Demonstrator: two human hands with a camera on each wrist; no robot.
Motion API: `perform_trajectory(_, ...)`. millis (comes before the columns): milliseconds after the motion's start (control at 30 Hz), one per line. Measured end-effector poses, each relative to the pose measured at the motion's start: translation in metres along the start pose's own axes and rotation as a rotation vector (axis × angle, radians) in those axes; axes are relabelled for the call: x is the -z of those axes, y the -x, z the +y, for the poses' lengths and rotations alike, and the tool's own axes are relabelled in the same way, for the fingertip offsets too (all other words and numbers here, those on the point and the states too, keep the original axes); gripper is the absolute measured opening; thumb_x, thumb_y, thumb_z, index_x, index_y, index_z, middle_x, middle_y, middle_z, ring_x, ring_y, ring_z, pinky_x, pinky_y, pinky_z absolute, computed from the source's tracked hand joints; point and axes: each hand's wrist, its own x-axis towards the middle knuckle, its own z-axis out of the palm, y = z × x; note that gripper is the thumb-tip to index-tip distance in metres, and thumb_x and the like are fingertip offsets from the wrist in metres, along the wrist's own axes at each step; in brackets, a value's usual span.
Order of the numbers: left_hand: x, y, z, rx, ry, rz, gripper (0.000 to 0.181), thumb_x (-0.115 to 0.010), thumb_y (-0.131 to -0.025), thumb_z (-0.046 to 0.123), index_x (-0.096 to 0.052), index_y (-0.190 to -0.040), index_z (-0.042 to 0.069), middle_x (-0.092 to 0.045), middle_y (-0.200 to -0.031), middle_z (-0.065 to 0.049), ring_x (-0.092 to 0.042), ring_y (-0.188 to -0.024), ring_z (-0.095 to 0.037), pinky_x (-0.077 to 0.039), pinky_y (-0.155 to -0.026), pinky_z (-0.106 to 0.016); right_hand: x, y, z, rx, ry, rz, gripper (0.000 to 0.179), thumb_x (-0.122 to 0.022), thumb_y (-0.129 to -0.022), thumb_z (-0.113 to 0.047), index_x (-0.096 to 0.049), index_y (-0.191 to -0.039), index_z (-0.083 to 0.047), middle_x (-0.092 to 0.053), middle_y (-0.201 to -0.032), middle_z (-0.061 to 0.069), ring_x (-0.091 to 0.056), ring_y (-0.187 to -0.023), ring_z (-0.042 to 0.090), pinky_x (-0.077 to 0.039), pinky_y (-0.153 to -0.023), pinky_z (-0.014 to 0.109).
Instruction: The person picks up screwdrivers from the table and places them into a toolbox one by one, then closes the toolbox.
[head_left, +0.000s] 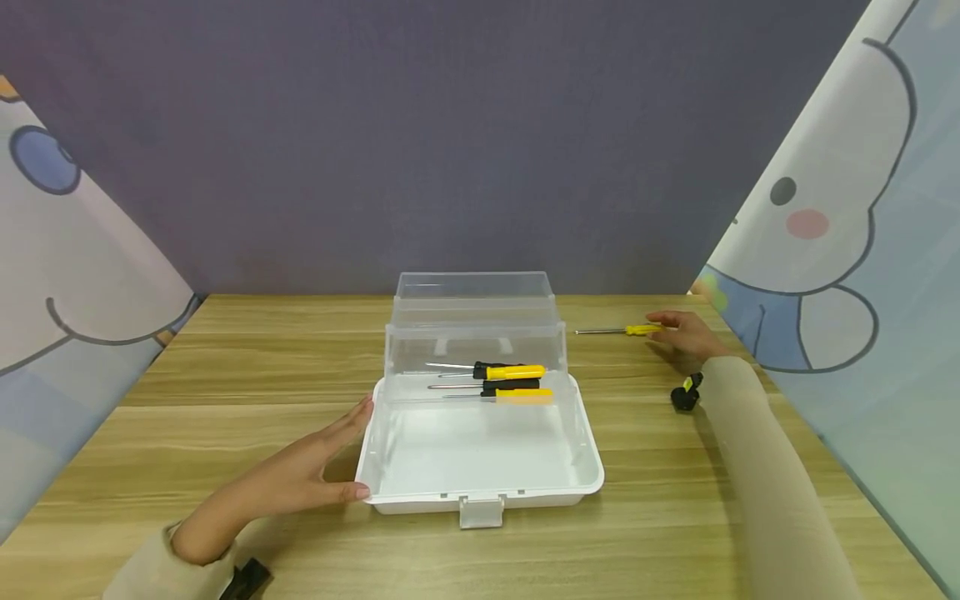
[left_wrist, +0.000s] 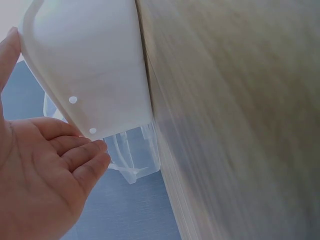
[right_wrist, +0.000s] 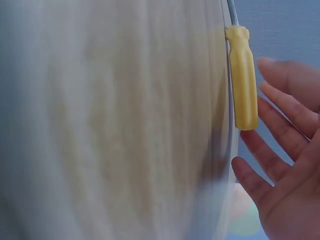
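Note:
A white plastic box (head_left: 480,454) stands on the table with its clear lid (head_left: 468,312) raised at the back. Several screwdrivers (head_left: 516,372) with yellow or black handles lie toward its rear. My left hand (head_left: 300,471) rests at the box's left side, thumb at the front corner and fingers along the rim; the left wrist view shows these fingers fairly straight against the white wall (left_wrist: 95,65). To the right of the box, my right hand (head_left: 686,333) is over a yellow-handled screwdriver (right_wrist: 243,82) lying on the table. Its fingers are spread around the handle's end, not closed on it.
The wood-grain table (head_left: 277,367) reaches back to a dark grey panel (head_left: 472,150). Cartoon-printed panels (head_left: 840,208) flank it on both sides. A clear latch (head_left: 481,512) hangs from the box's front edge.

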Motion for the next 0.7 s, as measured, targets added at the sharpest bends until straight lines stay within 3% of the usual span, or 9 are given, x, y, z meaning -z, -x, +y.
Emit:
perform_trajectory(167, 0.002, 0.0, 0.002, 0.0, 0.002, -0.01, 0.092, -0.067, -0.085, 0.04, -0.014, -0.15, 0.002, -0.01, -0.155, -0.019, -0.02, -0.136, -0.043, -0.008, -0.103, -0.005, -0.001, 0.002, -0.003, 0.003, 0.015, -0.02, 0.044, -0.057, -0.094, -0.009, -0.045, -0.129, 0.015, -0.042, -0.134, 0.036, -0.038, -0.123, 0.05, -0.032, -0.101, 0.057)
perform_trajectory(333, 0.002, -0.001, 0.002, 0.001, 0.0, -0.012, 0.093, -0.068, -0.085, 0.041, -0.014, -0.15, 0.003, -0.009, -0.155, -0.019, -0.02, -0.136, -0.043, -0.008, -0.103, -0.005, -0.002, 0.004, -0.007, 0.005, 0.049, -0.022, 0.042, -0.056, -0.094, -0.008, -0.046, -0.128, 0.015, -0.044, -0.132, 0.036, -0.043, -0.119, 0.047, -0.04, -0.094, 0.046)
perform_trajectory(533, 0.002, 0.0, 0.001, 0.009, 0.01, -0.02, 0.093, -0.068, -0.085, 0.04, -0.013, -0.151, 0.004, -0.008, -0.155, -0.018, -0.019, -0.137, -0.043, -0.008, -0.103, -0.005, -0.003, 0.006, -0.011, -0.017, 0.073, -0.04, 0.042, -0.055, -0.095, -0.008, -0.046, -0.128, 0.015, -0.043, -0.131, 0.037, -0.042, -0.119, 0.049, -0.036, -0.098, 0.056)
perform_trajectory(700, 0.002, 0.0, 0.001, 0.01, 0.008, -0.019, 0.093, -0.068, -0.085, 0.04, -0.013, -0.151, 0.004, -0.008, -0.155, -0.018, -0.019, -0.137, -0.043, -0.008, -0.103, -0.005, -0.004, 0.007, -0.011, -0.033, 0.076, -0.046, 0.042, -0.055, -0.094, -0.008, -0.047, -0.129, 0.013, -0.045, -0.131, 0.036, -0.044, -0.118, 0.047, -0.036, -0.098, 0.057)
